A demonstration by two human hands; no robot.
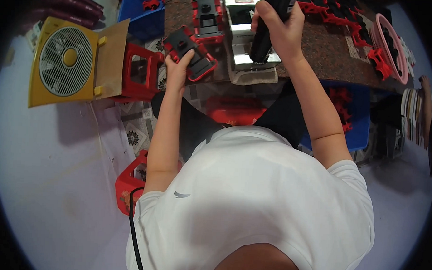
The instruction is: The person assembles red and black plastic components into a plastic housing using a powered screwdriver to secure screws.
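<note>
My left hand (179, 69) grips a red-and-black plastic assembly (200, 64) at the table's near edge, thumb on its black top. My right hand (287, 36) is wrapped round a black, thick-bodied electric screwdriver (262, 45), held tilted. Its lower end is over the near part of a white, box-shaped device (239, 27), which looks like a screw feeder. Whether the tip touches anything there is too small to tell. Just beyond the held piece lies a similar red-and-black assembly (207, 19), left of the device.
A yellow box fan (66, 58) stands at the left by a red stool (137, 70). Blue bins (361, 123) (134, 13) flank the brown table (323, 62). Red-and-black parts (332, 15) and a pink basket (379, 33) occupy its right side. Another person's arm (426, 102) shows far right.
</note>
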